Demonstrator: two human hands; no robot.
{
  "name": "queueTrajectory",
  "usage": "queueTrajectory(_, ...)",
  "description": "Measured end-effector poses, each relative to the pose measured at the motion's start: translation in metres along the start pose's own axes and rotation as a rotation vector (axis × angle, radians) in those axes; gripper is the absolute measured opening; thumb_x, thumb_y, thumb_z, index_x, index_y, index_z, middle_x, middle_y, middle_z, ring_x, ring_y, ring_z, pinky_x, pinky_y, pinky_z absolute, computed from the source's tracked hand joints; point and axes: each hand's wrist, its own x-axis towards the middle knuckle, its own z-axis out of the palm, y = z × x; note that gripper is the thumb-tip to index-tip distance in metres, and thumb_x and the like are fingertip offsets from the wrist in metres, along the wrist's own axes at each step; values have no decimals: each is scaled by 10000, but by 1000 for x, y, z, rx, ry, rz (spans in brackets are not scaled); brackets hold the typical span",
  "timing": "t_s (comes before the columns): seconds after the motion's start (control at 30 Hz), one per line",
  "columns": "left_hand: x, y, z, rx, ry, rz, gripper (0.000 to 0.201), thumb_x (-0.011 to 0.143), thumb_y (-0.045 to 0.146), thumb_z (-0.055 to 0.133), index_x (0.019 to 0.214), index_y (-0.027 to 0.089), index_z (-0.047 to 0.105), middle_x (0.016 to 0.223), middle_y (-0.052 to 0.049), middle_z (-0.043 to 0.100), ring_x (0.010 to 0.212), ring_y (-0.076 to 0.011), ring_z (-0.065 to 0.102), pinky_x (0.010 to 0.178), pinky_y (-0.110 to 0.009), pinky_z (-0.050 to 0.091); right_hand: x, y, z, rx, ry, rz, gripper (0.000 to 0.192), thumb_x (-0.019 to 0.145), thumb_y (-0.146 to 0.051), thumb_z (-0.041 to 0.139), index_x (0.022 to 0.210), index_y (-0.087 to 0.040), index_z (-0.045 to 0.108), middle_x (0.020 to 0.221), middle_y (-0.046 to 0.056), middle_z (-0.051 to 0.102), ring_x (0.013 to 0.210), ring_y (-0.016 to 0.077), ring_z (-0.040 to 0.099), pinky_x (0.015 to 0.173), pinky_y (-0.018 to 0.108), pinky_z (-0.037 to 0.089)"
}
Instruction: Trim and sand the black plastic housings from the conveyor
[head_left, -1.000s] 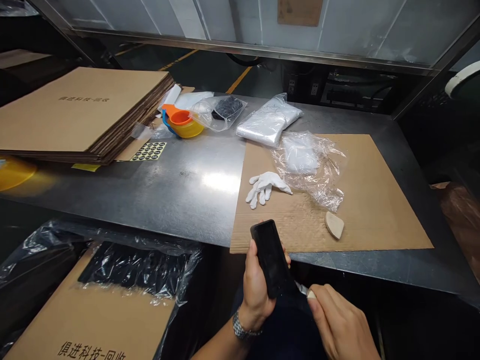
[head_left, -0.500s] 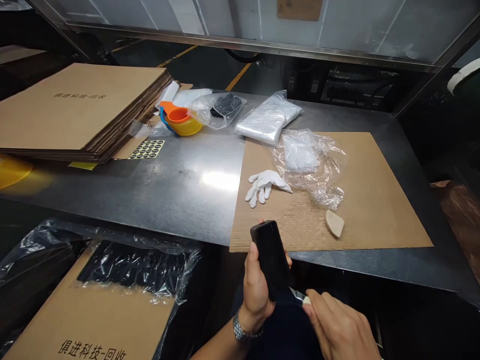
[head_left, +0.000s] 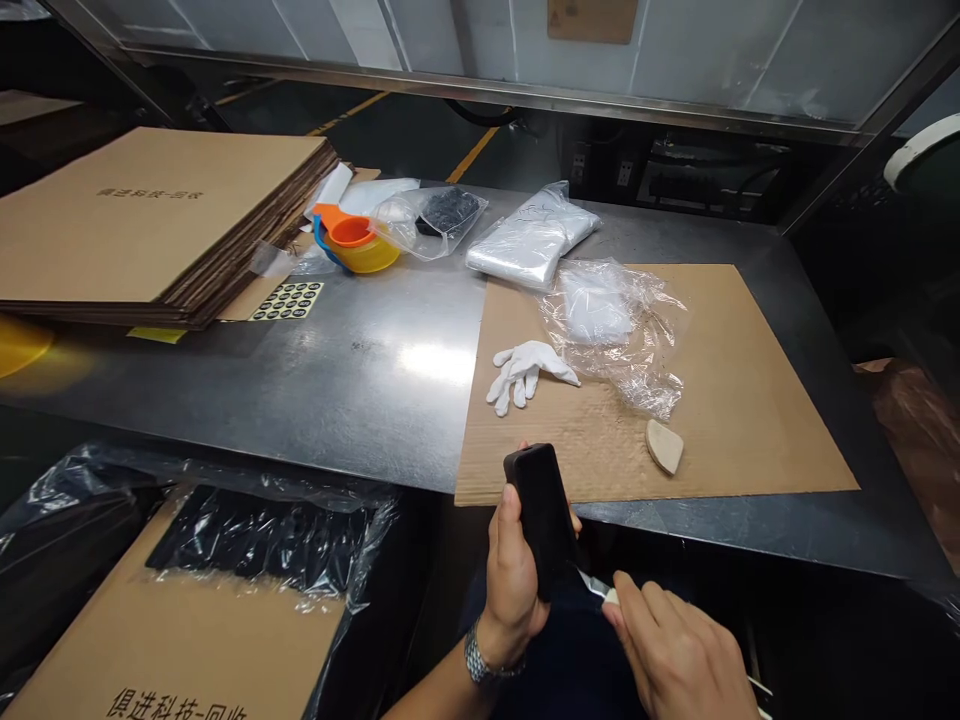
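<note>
My left hand is closed around a black rectangular case-like part, held tilted in front of the table edge. Its fingertips show on the part's far side. My right hand grips the pale handle of a small knife. The knife's blade tip meets the lower right edge of the black part. Beyond them, a white glove and a beige wedge-shaped pad lie on a cardboard sheet.
Clear plastic bags and a folded plastic pack lie behind the glove. Nested orange and yellow scoops, a sticker sheet and stacked cardboard are on the metal table. A plastic-lined box stands lower left.
The view has shifted slightly, so the table things sit a little further left. Both hands keep nearly the same pose, with the blade still at the black part's edge.
</note>
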Motion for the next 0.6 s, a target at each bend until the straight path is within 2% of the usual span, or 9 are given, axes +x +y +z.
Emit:
queueTrajectory(0.13,1,2,0,51,-17,-54,484,813,552,433,832,112,637,619,-45,631,504,-132,557,458,-228,446,6,2,-4,134,45,0,325,970,-248,290,964,-129,592,566,-12,563,454,87,526,467,227,323)
queueTrajectory(0.2,2,4,1,73,-14,-76,501,809,563,427,824,110,638,605,-46,629,492,-130,552,451,-225,438,9,3,-7,204,67,40,356,972,-252,275,809,-157,577,496,-37,517,393,76,480,433,227,287)
queueTrajectory(0.3,2,6,2,113,-2,-117,542,783,591,441,783,89,646,572,-58,623,460,-127,538,428,-223,422,11,3,-8,172,60,54,407,973,-266,267,628,-192,472,424,-60,449,329,74,418,403,243,231)
queueTrajectory(0.47,2,5,2,118,-25,-97,512,761,581,486,740,98,654,555,-54,627,459,-132,546,445,-231,425,10,4,-4,86,-10,22,406,980,-288,239,633,-205,434,409,-68,460,303,83,436,391,256,204)
queueTrajectory(0.6,3,4,1,161,-44,-81,508,800,564,440,777,103,653,585,-55,636,476,-127,546,447,-225,419,12,1,-5,38,-9,13,414,982,-287,224,623,-212,415,393,-68,459,291,88,442,390,258,194)
